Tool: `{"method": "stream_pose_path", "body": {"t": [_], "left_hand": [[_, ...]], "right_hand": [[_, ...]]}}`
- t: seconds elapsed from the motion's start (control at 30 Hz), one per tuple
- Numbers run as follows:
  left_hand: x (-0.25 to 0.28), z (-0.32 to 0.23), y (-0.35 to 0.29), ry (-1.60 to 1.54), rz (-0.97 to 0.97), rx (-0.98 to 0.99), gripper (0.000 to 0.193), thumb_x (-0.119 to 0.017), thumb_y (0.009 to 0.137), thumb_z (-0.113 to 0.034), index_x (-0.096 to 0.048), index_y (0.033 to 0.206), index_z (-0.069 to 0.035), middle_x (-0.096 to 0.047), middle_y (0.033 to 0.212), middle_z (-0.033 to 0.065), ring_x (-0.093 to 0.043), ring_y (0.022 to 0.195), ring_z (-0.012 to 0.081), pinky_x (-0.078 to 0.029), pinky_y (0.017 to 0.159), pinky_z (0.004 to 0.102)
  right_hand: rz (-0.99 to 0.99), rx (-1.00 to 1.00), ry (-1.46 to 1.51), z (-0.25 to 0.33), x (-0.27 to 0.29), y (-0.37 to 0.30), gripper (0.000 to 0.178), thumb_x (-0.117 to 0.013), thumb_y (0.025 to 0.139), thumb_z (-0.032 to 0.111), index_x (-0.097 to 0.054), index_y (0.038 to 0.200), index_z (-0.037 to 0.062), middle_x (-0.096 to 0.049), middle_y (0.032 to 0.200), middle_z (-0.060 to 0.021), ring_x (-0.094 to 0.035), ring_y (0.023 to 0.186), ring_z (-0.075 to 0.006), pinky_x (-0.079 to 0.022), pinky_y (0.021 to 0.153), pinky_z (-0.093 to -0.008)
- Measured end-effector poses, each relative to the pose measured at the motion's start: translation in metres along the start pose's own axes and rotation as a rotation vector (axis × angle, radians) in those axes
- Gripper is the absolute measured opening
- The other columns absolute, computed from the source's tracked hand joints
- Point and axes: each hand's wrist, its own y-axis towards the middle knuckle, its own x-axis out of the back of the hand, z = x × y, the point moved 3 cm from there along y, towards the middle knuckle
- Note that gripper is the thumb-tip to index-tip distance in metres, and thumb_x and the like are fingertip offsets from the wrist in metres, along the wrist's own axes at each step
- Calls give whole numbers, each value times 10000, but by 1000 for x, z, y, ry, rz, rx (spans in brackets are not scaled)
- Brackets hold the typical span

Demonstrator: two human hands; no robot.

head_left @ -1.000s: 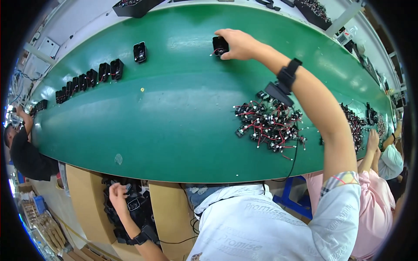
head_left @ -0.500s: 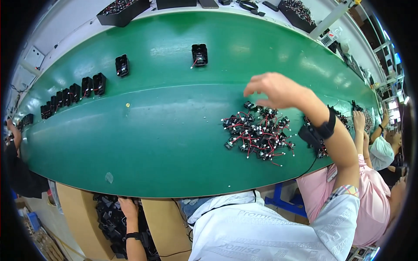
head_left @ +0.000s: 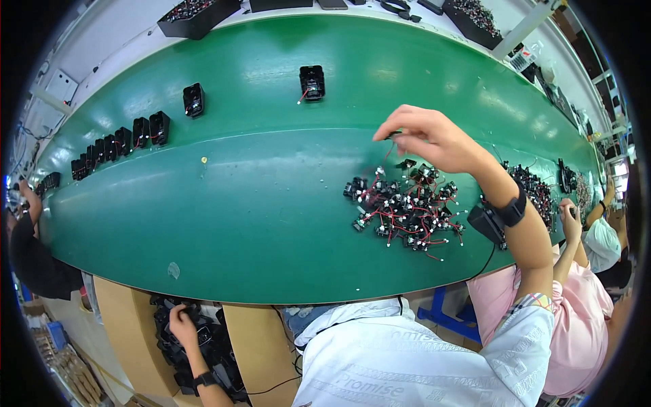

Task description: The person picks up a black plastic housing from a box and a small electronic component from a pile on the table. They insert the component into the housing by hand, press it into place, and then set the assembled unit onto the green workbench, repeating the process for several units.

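Wired part (head_left: 393, 135), a sm. blk piece w/ thin red lead, is in my R hand (head_left: 434, 139), pinched btwn thumb & fingers, up above the far side of the pile (head_left: 413, 217) on the green table (head_left: 271, 224). Lead hangs down twd the pile; can't tell if its end touches. Pile = lots of similar blk pcs w/ red leads & white plugs, tangled. My L hand (head_left: 183, 327) is down in the cardboard box (head_left: 254, 339) by the table's near edge, fingers curled onto the blk housings (head_left: 213, 353) there; can't tell if it's gripping one or just touching. Blk strap on each wrist.

Across the table, approx. ahead: open housing (head_left: 312, 83) w/ red lead, lying apart. 2nd housing (head_left: 194, 100) to its L, then a row of housings (head_left: 123, 140) running off L. Blk tray (head_left: 193, 26) of parts beyond the table, far L; another tray (head_left: 468, 26) far R. 2nd heap (head_left: 532, 193) on the R, nr co-worker in pink (head_left: 576, 325); co-worker in blk (head_left: 37, 261) far L.
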Motion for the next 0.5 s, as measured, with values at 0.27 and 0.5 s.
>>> {"method": "stream_pose_path", "body": {"t": [0.27, 0.5], "left_hand": [[76, -191, -7, -1291, 33, 416, 381, -474, 1034, -376, -627, 1102, -34, -605, 1183, 110, -579, 885, 145, -448, 708, 243], [8, -404, -10, -1053, 585, 121, 599, -728, 761, -82, -568, 1327, 29, -605, 1199, 77, -585, 1119, 166, -466, 982, 309]], "right_hand": [[-261, -292, 1000, 21, -43, -50, 321, -660, 909, 44, -574, 1198, -65, -630, 1208, -141, -687, 1012, -182, -566, 868, -297], [-268, -319, 1210, 27, -112, -76, 233, -668, 907, 13, -596, 1129, 18, -648, 1167, -174, -709, 876, -170, -590, 753, -266]]}}
